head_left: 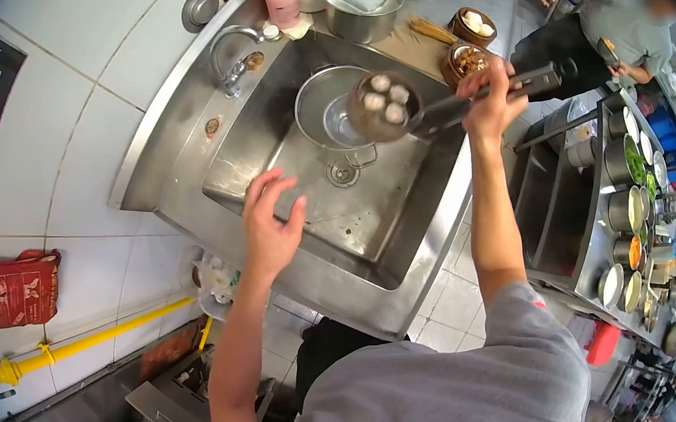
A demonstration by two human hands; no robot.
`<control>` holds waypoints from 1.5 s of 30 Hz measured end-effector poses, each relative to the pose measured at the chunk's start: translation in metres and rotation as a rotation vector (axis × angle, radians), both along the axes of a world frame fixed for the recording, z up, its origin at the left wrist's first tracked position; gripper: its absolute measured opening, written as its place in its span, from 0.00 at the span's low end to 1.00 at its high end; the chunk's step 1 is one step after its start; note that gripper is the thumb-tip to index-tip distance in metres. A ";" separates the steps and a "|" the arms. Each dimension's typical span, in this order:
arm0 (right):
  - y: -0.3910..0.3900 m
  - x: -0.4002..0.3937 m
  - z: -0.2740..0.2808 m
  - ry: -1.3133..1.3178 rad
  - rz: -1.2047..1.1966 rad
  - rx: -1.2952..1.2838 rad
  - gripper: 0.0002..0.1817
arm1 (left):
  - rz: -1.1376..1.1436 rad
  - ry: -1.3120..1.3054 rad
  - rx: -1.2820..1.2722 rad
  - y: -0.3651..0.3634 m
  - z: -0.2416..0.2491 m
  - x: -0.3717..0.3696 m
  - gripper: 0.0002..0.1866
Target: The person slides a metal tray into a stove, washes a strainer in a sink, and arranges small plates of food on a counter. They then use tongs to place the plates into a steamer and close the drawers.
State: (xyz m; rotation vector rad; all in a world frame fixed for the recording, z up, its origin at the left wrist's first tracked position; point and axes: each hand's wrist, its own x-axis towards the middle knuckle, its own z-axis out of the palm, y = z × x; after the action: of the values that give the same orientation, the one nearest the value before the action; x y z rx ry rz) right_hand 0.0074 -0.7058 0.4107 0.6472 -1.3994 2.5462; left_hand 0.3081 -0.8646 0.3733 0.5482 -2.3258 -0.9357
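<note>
My right hand [492,103] grips the dark handle of a round ladle-like scoop [368,127], whose exact kind is blurred. Several pale round balls [384,103] lie in its bowl. The scoop hangs over the sink, overlapping the right side of a metal pot [307,99] that stands inside it. Part of the pot's inside is hidden by the scoop. Over the near left part of the steel sink [319,231], my left hand [273,224] is open with fingers apart, holding nothing.
A faucet [228,64] rises at the sink's back left. Along the counter stand a pink bottle [283,3], a large pot [366,24] and small brown bowls [464,64] of food. A co-worker [622,20] stands at right, beyond shelving [557,171] holding several containers.
</note>
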 end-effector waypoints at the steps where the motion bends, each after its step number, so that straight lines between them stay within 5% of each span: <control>1: -0.009 -0.021 -0.005 0.020 -0.060 0.007 0.19 | 0.016 -0.008 0.004 0.001 -0.003 0.014 0.14; 7: -0.055 -0.125 -0.029 0.024 -0.381 0.204 0.18 | 0.244 -0.157 0.181 0.017 -0.027 0.104 0.12; 12: -0.074 -0.186 -0.073 0.039 -0.400 0.172 0.17 | 0.422 -0.229 0.201 0.035 -0.051 0.167 0.13; 17: -0.056 -0.166 -0.058 0.159 -0.521 0.035 0.12 | 0.565 -0.293 0.190 0.053 -0.062 0.215 0.14; 21: -0.010 -0.084 -0.046 0.228 -0.477 0.254 0.12 | 0.711 -0.299 0.262 0.072 -0.070 0.255 0.12; 22: -0.006 -0.060 -0.056 0.056 -0.322 0.106 0.12 | 0.757 -0.295 0.272 0.076 -0.077 0.268 0.12; 25: 0.010 0.007 -0.072 0.163 -0.193 0.317 0.14 | 0.837 -0.317 0.245 0.089 -0.079 0.295 0.10; 31: -0.032 0.134 -0.072 0.132 0.302 0.220 0.11 | 0.946 -0.339 -0.001 0.104 -0.108 0.377 0.07; 38: -0.122 0.320 -0.009 0.257 1.131 0.083 0.10 | 1.115 -0.625 0.301 0.174 -0.098 0.461 0.12; 45: -0.145 0.564 0.036 0.241 1.747 -0.085 0.15 | 1.459 -0.197 0.399 0.279 -0.080 0.533 0.14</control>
State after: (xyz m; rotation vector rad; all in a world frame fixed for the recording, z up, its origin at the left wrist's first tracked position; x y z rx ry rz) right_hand 0.5717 -0.8508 0.4467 2.9713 -0.4672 3.0544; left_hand 0.8412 -0.5858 0.2931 2.1139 -1.1956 -0.5354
